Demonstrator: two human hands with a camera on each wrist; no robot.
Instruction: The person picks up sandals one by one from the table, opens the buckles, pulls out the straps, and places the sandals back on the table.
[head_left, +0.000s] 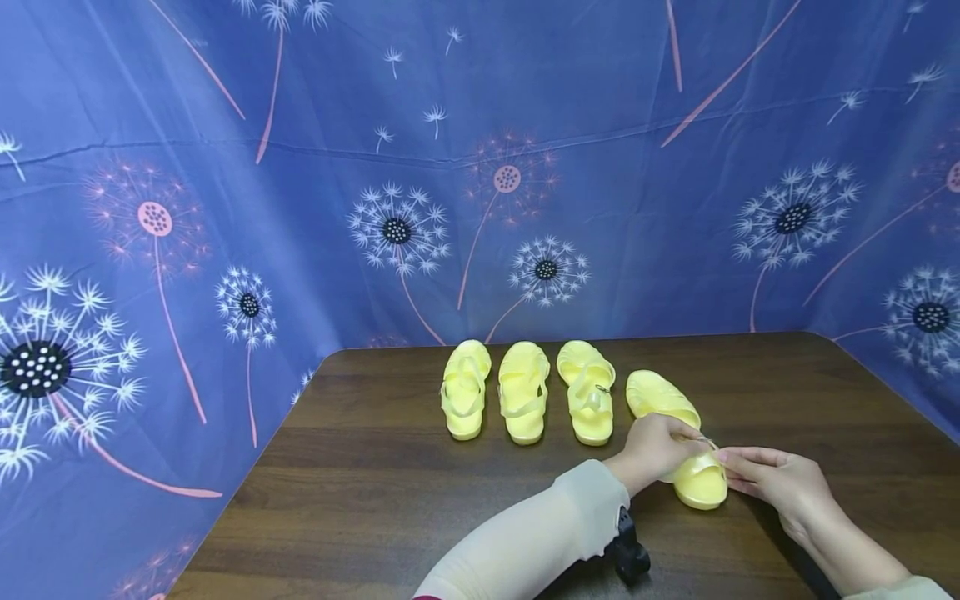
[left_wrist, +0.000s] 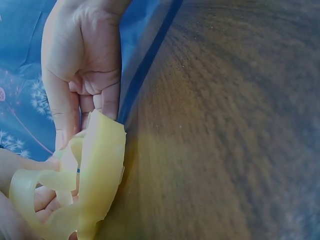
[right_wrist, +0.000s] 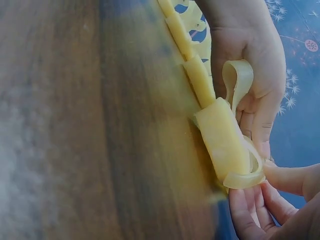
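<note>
A yellow sandal (head_left: 657, 395) lies at the right end of a row, its toe pointing away and to the left. My left hand (head_left: 658, 450) reaches across it from the left and pinches its ankle strap near the buckle. From the right, my right hand (head_left: 787, 487) pinches the strap's side at the heel, thumb against fingers. The right wrist view shows the sandal's heel (right_wrist: 225, 140) with a looped strap (right_wrist: 237, 80) standing up beside the left hand. Fingers partly hide the buckle.
Three more yellow sandals, a left one (head_left: 465, 392), a middle one (head_left: 523, 393) and a right one (head_left: 588, 396), stand in a row on the brown wooden table (head_left: 390, 500). Behind hangs a blue dandelion-print cloth (head_left: 637, 208). A black device (head_left: 628, 550) is at the left wrist.
</note>
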